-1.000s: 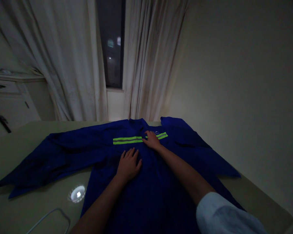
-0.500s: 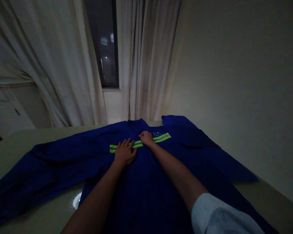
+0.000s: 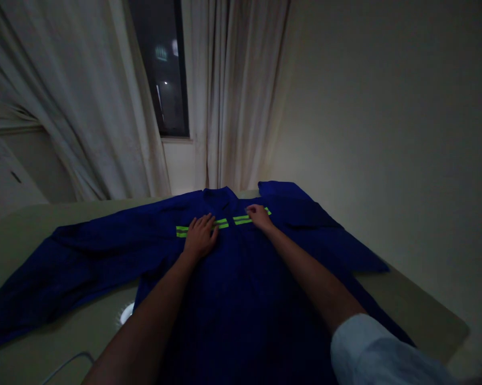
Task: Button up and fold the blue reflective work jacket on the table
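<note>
- Fingers (image 3: 203,220) of the left hand (image 3: 201,237): slightly spread, flat across 1 of 2 yellow-green reflective strips (image 3: 181,231).
- Right hand (image 3: 260,216): fingers bent together at the other strip; cannot tell whether they pinch cloth.
- Blue work jacket (image 3: 233,289): under both hands, on the counter (image 3: 32,214), collar toward the curtains (image 3: 249,96).

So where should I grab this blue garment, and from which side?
Probably the collar, one hand each side of its opening, from the near side. The blue garment lies spread, collar at the far end, sleeves out to either side; the left hand and right hand are close, at the chest stripes.
</note>
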Tool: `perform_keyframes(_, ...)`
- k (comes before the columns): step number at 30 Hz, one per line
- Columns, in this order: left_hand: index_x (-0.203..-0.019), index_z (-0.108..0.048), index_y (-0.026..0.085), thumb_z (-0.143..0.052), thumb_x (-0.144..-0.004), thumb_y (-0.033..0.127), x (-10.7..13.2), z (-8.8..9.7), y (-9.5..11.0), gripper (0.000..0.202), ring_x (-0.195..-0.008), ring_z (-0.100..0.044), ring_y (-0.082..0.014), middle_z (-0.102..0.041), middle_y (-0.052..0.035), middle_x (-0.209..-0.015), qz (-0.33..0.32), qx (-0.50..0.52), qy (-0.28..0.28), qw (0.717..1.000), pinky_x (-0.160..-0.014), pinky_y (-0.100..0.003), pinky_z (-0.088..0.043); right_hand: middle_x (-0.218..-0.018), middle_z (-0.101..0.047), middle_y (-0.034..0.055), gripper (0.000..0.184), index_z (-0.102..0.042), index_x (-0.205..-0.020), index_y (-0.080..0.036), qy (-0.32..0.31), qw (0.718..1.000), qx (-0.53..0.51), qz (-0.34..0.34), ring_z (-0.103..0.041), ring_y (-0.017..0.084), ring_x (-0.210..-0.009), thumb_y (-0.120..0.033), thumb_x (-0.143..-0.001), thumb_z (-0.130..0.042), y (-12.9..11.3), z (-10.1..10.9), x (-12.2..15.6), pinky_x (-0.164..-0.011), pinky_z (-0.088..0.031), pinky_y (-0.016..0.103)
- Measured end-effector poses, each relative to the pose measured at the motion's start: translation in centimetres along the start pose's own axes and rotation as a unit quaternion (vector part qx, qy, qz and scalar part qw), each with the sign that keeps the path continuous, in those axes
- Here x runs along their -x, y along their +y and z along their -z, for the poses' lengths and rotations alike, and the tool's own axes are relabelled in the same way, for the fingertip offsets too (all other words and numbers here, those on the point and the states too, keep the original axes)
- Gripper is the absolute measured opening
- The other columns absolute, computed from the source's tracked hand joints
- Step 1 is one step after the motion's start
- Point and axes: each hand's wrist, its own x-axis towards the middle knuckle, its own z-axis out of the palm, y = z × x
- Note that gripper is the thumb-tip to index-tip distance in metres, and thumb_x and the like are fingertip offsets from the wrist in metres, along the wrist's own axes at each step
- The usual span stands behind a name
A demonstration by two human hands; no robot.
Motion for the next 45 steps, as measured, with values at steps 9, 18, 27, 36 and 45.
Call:
perform_keyframes(9,-0.112,-0.066,0.024,-0.047,-0.103,0.024,9.3,6.9,7.5,0.021,-0.104,-0.068,-0.0218,-0.072,-0.006,-0.111,-0.166,0.086,-0.011,0.982,-0.093,-0.034,-0.051,-0.095,-0.073,0.0031,0.044,-0.065,-0.1,-0.03,-0.149,0.952,0.146,0.223,-0.067,0.022,-0.081,-0.067,-0.081,-0.08,-0.2,8.0,33.5,-0.068,-0.047,0.033)
perform_keyframes(18,-0.101,-0.058,0.024,-0.064,-0.096,0.052,26.0,8.5,16.7,0.029,-0.099,-0.06,-0.0257,-0.065,-0.0048,-0.106,-0.399,0.173,-0.183,0.882,-0.089,-0.043,-0.043,-0.087,-0.066,0.0079,0.008,-0.059,-0.09,-0.026,0.075,0.934,0.318,0.141,-0.062,0.028,-0.082,-0.028,-0.096,-0.063,6.0,5.6,44.7,-0.075,-0.046,0.042)
perform_keyframes(27,-0.123,-0.058,0.03,-0.068,-0.095,0.043,26.0,8.2,16.2,0.033,-0.118,-0.054,-0.0275,-0.059,-0.0057,-0.127,-0.422,0.224,-0.218,0.851,-0.107,-0.047,-0.035,-0.079,-0.066,0.0063,0.027,-0.063,-0.085,-0.024,0.063,0.912,0.367,0.173,-0.063,0.022,-0.079,-0.023,-0.108,-0.05,5.9,6.5,43.7,-0.073,-0.044,0.036)
perform_keyframes(36,-0.145,-0.053,0.034,-0.07,-0.092,0.044,26.2,8.4,16.2,0.057,-0.139,-0.049,-0.0363,-0.054,-0.0104,-0.152,-0.406,0.229,-0.224,0.856,-0.12,-0.064,-0.029,-0.068,-0.061,0.0019,0.04,-0.052,-0.07,-0.025,0.065,0.948,0.312,0.013,-0.061,0.019,-0.062,-0.035,-0.108,-0.051,10.8,12.5,41.3,-0.06,-0.04,0.032)
perform_keyframes(45,-0.163,-0.034,0.04,-0.059,-0.097,0.062,26.0,6.7,15.6,0.074,-0.154,-0.037,-0.0416,-0.038,-0.009,-0.17,-0.427,0.24,-0.236,0.839,-0.121,-0.078,-0.025,-0.141,-0.063,0.009,0.036,-0.06,-0.141,-0.029,-0.043,0.945,0.199,0.256,-0.06,0.023,-0.129,-0.025,-0.106,-0.053,0.0,7.1,30.7,-0.111,-0.047,0.038)
